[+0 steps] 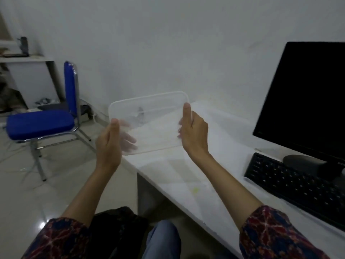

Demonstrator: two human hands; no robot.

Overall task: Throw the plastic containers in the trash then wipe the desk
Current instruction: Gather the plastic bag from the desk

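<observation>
A clear rectangular plastic container (153, 122) is held up in the air over the left end of the white desk (179, 176). My left hand (109, 144) grips its left side, thumb on top and fingers showing through the plastic. My right hand (194, 133) grips its right side the same way. The container tilts slightly, its far edge higher. A small yellow-green spot (195, 189) marks the desk surface below my right forearm.
A black keyboard (291, 182) and a dark monitor (306, 98) stand on the desk at the right. A blue chair (43, 122) sits on the tiled floor to the left. A dark bag (119, 221) lies near my knees.
</observation>
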